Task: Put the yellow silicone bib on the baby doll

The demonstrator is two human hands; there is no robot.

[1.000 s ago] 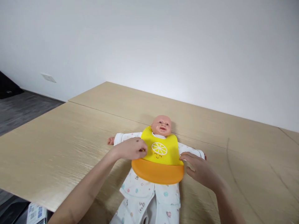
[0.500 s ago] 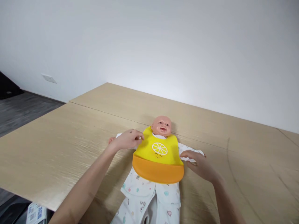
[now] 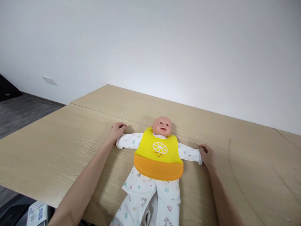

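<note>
A baby doll point(image 3: 162, 126) lies on its back on the wooden table point(image 3: 47, 147), arms spread, in a white patterned romper point(image 3: 141, 188). Over its chest is a yellow silicone bib point(image 3: 158, 150) with a lemon-slice print and an orange catch pocket point(image 3: 158, 169). My left hand point(image 3: 117, 131) curls over the end of the doll's left-hand sleeve in the picture, hiding the doll's hand. My right hand point(image 3: 205, 155) covers the doll's hand at the opposite cuff. Neither of my hands touches the bib.
A seam crosses the pale wooden tabletop behind the doll, and a white wall with a small wall plate point(image 3: 49, 80) stands beyond it. Dark flooring point(image 3: 21, 113) lies to the left. A printed box point(image 3: 37, 213) shows below the table's near edge.
Both my hands have moved outward from the bib's sides to the ends of the doll's sleeves. The bib now lies flat and uncovered, and its lower edge sits slightly higher.
</note>
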